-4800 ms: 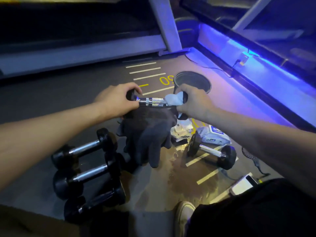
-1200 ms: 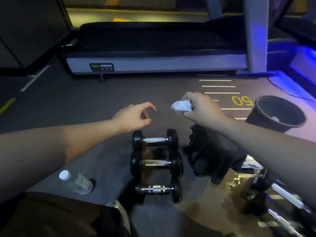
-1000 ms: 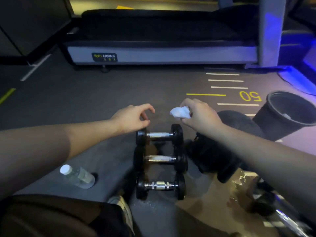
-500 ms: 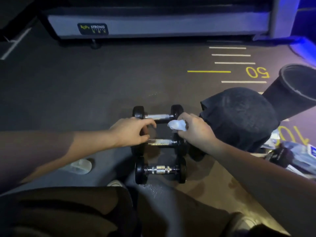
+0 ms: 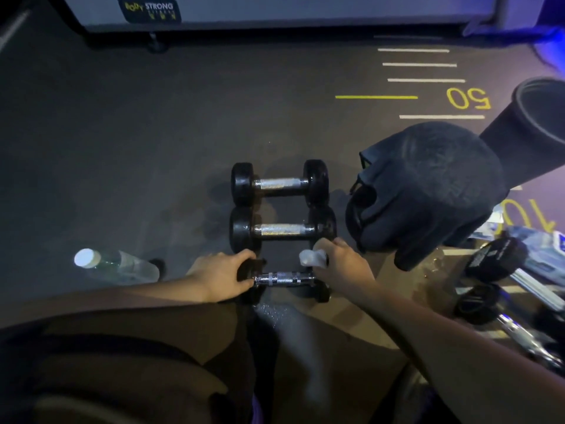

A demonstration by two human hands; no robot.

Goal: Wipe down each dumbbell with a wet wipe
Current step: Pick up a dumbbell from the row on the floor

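Observation:
Three black dumbbells with chrome handles lie in a row on the dark gym floor: the far dumbbell (image 5: 279,183), the middle dumbbell (image 5: 282,230) and the near dumbbell (image 5: 286,279). My left hand (image 5: 221,278) grips the near dumbbell's left head. My right hand (image 5: 342,267) sits on its right head and pinches a crumpled white wet wipe (image 5: 312,257) between the fingers. The near dumbbell's heads are mostly hidden under my hands.
A dark cloth bundle (image 5: 428,191) lies right of the row, with a black bin (image 5: 538,117) behind it. More dumbbells (image 5: 495,261) and a wipe pack (image 5: 547,249) crowd the right edge. A plastic bottle (image 5: 116,266) lies at left. A treadmill base (image 5: 275,13) runs along the top.
Both hands have dropped from the middle dumbbell to the near one and taken hold of its heads. The view has tilted further down.

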